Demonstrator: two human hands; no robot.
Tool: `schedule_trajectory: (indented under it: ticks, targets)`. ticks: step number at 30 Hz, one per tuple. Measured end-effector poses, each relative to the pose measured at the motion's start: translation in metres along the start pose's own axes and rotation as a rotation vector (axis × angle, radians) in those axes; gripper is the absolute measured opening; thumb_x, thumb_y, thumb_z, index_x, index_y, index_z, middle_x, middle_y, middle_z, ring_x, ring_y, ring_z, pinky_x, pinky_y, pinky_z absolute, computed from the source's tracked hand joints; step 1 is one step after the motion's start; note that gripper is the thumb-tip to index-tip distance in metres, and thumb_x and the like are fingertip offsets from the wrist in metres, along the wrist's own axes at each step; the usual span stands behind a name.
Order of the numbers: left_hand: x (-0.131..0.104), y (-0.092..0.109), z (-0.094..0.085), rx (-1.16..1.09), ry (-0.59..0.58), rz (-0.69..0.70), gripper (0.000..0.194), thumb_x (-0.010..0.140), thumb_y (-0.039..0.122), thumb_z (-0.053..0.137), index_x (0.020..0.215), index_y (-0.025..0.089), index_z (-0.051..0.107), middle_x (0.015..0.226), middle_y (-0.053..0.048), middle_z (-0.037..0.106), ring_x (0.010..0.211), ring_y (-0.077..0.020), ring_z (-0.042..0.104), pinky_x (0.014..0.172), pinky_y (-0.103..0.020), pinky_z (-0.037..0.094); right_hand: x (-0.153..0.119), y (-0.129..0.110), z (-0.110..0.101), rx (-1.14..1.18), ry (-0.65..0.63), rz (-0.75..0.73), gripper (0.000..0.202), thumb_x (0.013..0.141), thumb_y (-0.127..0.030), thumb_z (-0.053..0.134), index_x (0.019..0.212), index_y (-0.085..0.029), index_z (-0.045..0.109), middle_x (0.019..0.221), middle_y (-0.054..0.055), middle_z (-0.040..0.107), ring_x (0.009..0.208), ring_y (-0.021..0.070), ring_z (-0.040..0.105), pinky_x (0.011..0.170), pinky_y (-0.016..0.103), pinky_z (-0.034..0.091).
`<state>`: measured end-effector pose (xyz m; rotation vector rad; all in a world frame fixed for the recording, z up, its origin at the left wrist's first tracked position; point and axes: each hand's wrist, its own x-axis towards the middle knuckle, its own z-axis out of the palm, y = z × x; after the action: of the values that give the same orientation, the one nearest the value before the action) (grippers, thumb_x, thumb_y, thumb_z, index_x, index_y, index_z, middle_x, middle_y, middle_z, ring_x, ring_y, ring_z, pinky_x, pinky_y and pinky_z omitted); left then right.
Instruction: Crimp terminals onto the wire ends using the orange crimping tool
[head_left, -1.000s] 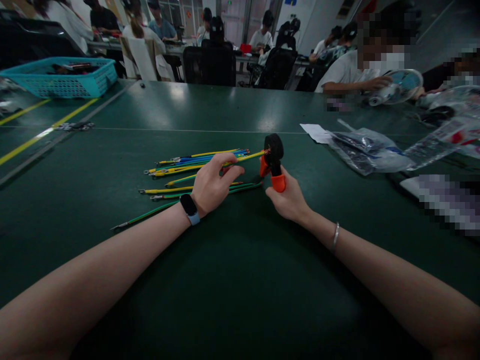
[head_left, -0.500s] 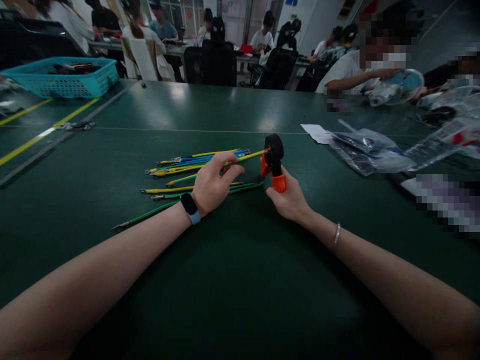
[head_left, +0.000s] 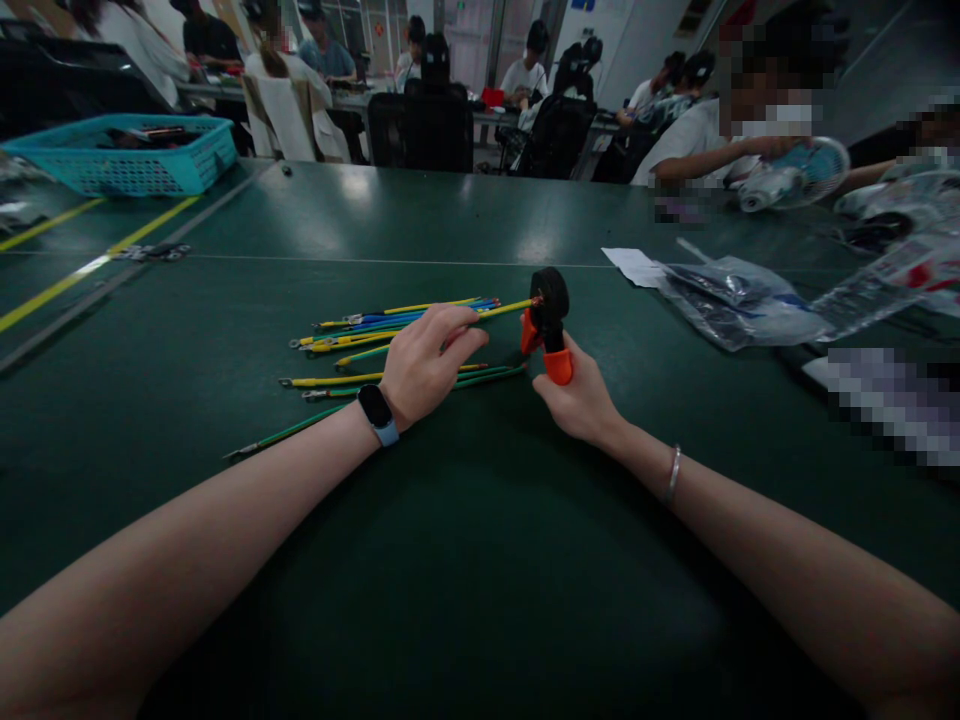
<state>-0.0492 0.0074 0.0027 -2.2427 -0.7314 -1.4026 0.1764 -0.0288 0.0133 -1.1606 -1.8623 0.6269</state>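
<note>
My left hand (head_left: 426, 362) is closed around a yellow-green wire (head_left: 510, 309), its fingers curled and its thumb pointing right. The wire's bare copper end meets the black head of orange-handled pliers (head_left: 557, 362); whether it lies inside the jaws I cannot tell. My right hand (head_left: 583, 398) grips the pliers upright by their handles. Under and beside my left hand, several yellow-green wires (head_left: 322, 382) with metal ring lugs lie roughly side by side. Blue wires (head_left: 367, 321) lie among them at the back.
A turquoise basket (head_left: 150, 165) with dark items stands at the back left. Small metal pieces (head_left: 154, 252) lie near the yellow tape. To the right are clear plastic bags (head_left: 739, 295) and white paper (head_left: 632, 266). Across the green table (head_left: 465, 560), a person handles a fan (head_left: 817, 170).
My left hand has shifted very slightly left, its fingers still around the wire. The pliers and my right hand have barely moved.
</note>
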Motion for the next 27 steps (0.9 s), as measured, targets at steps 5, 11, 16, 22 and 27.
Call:
schedule_trajectory:
  ticks: [5, 11, 16, 22, 27]
  targets:
    - [0.002, -0.001, -0.002, -0.028, -0.011, 0.001, 0.021, 0.098, 0.014, 0.048, 0.095, 0.023, 0.066, 0.106, -0.003, 0.065, 0.096, -0.0159, 0.064, 0.079, -0.030, 0.053, 0.000, 0.001, 0.000, -0.005, 0.010, 0.002, 0.072, 0.074, -0.011, 0.054, 0.144, -0.020, 0.046, 0.093, 0.005, 0.062, 0.069, 0.0187, 0.054, 0.070, 0.043, 0.052]
    - [0.005, 0.000, -0.003, 0.008, 0.047, 0.119, 0.016, 0.097, 0.012, 0.051, 0.100, 0.022, 0.064, 0.106, -0.003, 0.066, 0.098, -0.0158, 0.065, 0.077, -0.028, 0.055, 0.001, 0.004, 0.001, -0.040, 0.044, -0.019, 0.066, 0.072, -0.012, 0.054, 0.138, -0.019, 0.052, 0.092, 0.004, 0.063, 0.070, 0.0182, 0.055, 0.074, 0.042, 0.053]
    - [0.006, -0.001, -0.004, 0.006, 0.067, 0.153, 0.014, 0.097, 0.013, 0.053, 0.102, 0.022, 0.063, 0.107, -0.003, 0.066, 0.099, -0.0160, 0.065, 0.076, -0.027, 0.055, 0.001, 0.003, 0.000, -0.041, 0.046, -0.035, 0.062, 0.073, -0.012, 0.055, 0.135, -0.018, 0.054, 0.096, 0.005, 0.064, 0.073, 0.0187, 0.056, 0.075, 0.042, 0.053]
    - [0.008, 0.002, -0.004, 0.048, 0.077, 0.160, 0.016, 0.097, 0.012, 0.052, 0.099, 0.022, 0.063, 0.104, -0.003, 0.065, 0.097, -0.0157, 0.065, 0.073, -0.027, 0.055, 0.002, 0.009, 0.001, -0.025, 0.067, -0.080, 0.061, 0.071, -0.012, 0.056, 0.132, -0.019, 0.052, 0.106, 0.008, 0.067, 0.079, 0.0206, 0.061, 0.080, 0.043, 0.053]
    - [0.008, 0.003, -0.003, 0.023, 0.066, 0.137, 0.018, 0.097, 0.012, 0.051, 0.101, 0.023, 0.065, 0.105, -0.003, 0.066, 0.098, -0.0156, 0.066, 0.074, -0.028, 0.055, 0.003, 0.013, 0.003, -0.010, 0.108, -0.111, 0.057, 0.070, -0.012, 0.058, 0.126, -0.022, 0.052, 0.106, 0.008, 0.069, 0.101, 0.0273, 0.064, 0.091, 0.048, 0.052]
